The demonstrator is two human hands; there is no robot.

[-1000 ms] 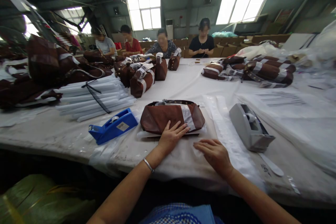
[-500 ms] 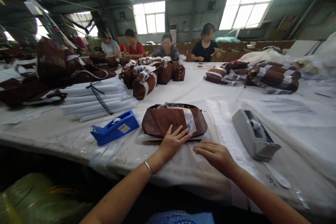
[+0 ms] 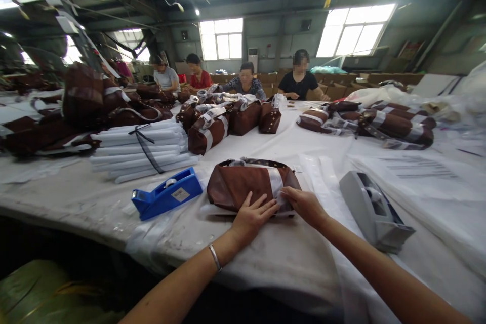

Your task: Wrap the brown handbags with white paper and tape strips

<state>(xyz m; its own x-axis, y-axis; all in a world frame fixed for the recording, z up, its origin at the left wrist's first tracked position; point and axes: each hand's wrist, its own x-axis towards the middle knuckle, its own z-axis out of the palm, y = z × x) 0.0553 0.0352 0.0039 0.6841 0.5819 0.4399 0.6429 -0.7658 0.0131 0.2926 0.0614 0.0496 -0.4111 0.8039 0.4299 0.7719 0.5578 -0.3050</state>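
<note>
A brown leather handbag point(image 3: 235, 182) lies before me near the table's front edge, its dark studded strap along the top. Around its right part runs a white wrapping strip point(image 3: 276, 178). My left hand point(image 3: 255, 211) rests on the bag's lower front with fingers spread, the fingertips reaching the strip. At the strip's right edge is my right hand point(image 3: 306, 205), its fingers drawn together against the bag; what they pinch, if anything, is hidden. White sheet material point(image 3: 212, 210) sticks out beneath the bag.
A blue tape dispenser point(image 3: 167, 193) stands left, a grey tape dispenser point(image 3: 374, 210) right. Tied white rolls point(image 3: 140, 152) lie behind the blue one. More wrapped brown bags point(image 3: 245, 116) stand farther back, others point(image 3: 398, 121) lie at right. Several people sit across the table.
My right hand has moved up from the tabletop to the bag's right front, and its fingers have drawn together. My left hand stays on the bag. The camera view has tilted slightly upward.
</note>
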